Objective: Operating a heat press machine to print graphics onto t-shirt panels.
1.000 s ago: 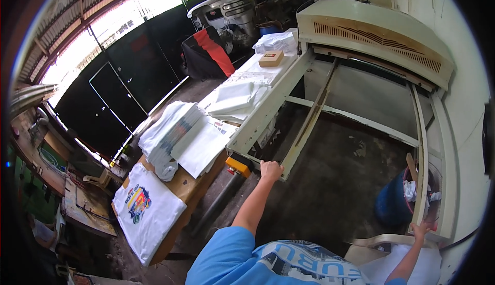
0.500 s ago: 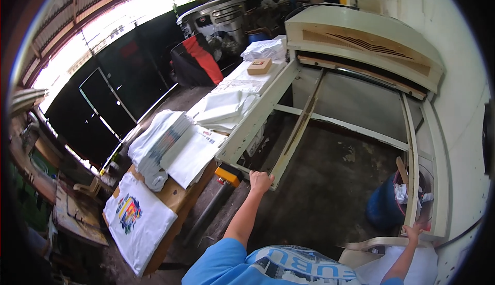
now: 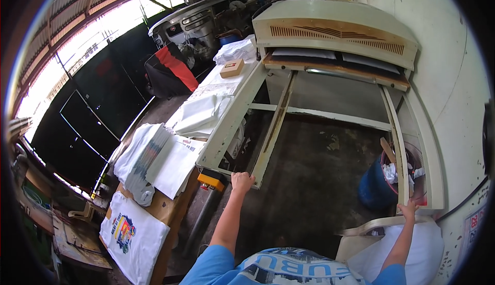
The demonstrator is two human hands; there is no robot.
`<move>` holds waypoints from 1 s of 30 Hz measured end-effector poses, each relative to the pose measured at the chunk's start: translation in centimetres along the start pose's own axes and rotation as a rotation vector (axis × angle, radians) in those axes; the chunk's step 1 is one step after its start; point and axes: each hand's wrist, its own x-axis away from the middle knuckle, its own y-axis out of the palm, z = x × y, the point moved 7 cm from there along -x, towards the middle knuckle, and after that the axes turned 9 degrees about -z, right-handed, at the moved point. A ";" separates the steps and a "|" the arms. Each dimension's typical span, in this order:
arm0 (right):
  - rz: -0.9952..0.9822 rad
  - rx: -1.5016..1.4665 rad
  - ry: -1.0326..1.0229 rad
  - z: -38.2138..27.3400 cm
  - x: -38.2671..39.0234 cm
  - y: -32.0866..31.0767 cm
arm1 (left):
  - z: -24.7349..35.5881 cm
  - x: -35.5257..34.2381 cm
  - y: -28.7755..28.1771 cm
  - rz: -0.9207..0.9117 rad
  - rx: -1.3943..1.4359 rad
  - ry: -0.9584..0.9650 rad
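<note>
My left hand [image 3: 241,181] is closed on the front end of the machine's cream metal frame [image 3: 219,133], beside an orange-and-black control box [image 3: 210,181]. At the lower right, my right hand [image 3: 408,207] grips the front end of the frame's right side by a long rail [image 3: 393,130]. At the far end, under a vented cream hood [image 3: 334,22], a wooden-edged tray [image 3: 289,64] with a metal bar shows dark pads and white pieces on them.
At left, a table [image 3: 180,202] holds stacked white shirts [image 3: 136,158], a printed shirt [image 3: 129,233] and a cardboard box [image 3: 232,67]. A blue bin [image 3: 374,187] stands inside the frame's right side, a white-covered chair [image 3: 381,243] below it. Behind are black gates and a vehicle.
The tray under the hood has come out toward me, so white pieces on it now show. The view has shifted. Both hands keep their grip on the frame.
</note>
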 end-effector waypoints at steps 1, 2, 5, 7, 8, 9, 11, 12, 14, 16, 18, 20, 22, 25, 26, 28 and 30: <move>0.010 -0.004 -0.009 0.0 0.2 0.0 | -0.1 -0.1 0.0 -0.021 0.003 0.011; -0.001 0.012 -0.007 0.2 0.4 0.1 | -0.1 0.1 0.2 -0.041 -0.006 0.000; -0.002 0.020 0.017 -0.4 1.0 0.2 | -0.3 0.6 0.1 -0.087 -0.029 -0.010; 0.017 0.018 0.010 0.2 1.5 0.2 | -0.3 0.9 0.0 -0.089 -0.024 0.006; 0.042 0.022 0.019 0.6 1.3 0.4 | -0.3 0.7 0.0 -0.088 -0.018 0.020; 0.037 0.026 0.014 0.1 1.5 0.6 | -0.8 1.3 -0.2 -0.089 -0.018 0.014; 0.024 0.099 0.058 -1.7 3.1 0.6 | -1.1 1.4 -0.4 -0.114 -0.031 0.017; 0.087 0.194 0.041 -3.3 4.6 0.7 | -1.5 1.7 -0.6 -0.114 -0.039 0.039; 0.306 0.197 -0.019 -0.9 4.5 4.2 | 0.7 0.4 0.0 -0.160 -0.029 0.149; 0.536 0.138 -0.198 -1.9 7.2 7.8 | 1.0 -0.2 0.3 -0.172 0.000 0.199; 0.136 0.049 -0.224 -8.8 14.9 14.7 | -1.8 0.8 0.2 -0.227 0.056 0.136; -0.019 -0.167 -0.437 -8.9 21.7 24.4 | -0.1 0.4 0.1 -0.214 0.056 0.187; -0.361 0.124 -0.905 -12.6 32.8 28.8 | -1.9 1.2 -0.2 -0.232 -0.022 0.077; -0.672 -0.021 -0.635 -6.9 39.9 37.5 | -0.8 3.4 -1.8 0.109 -0.152 -0.079; -0.675 -0.021 -0.618 -3.9 41.4 39.9 | -0.3 4.7 -1.2 0.096 -0.147 -0.068; -0.817 -0.246 -0.527 2.8 43.3 43.4 | 0.7 8.8 -1.9 0.351 -0.065 0.072; -0.745 -0.071 -0.401 12.4 44.6 46.0 | 3.1 14.3 -1.5 0.294 0.033 0.212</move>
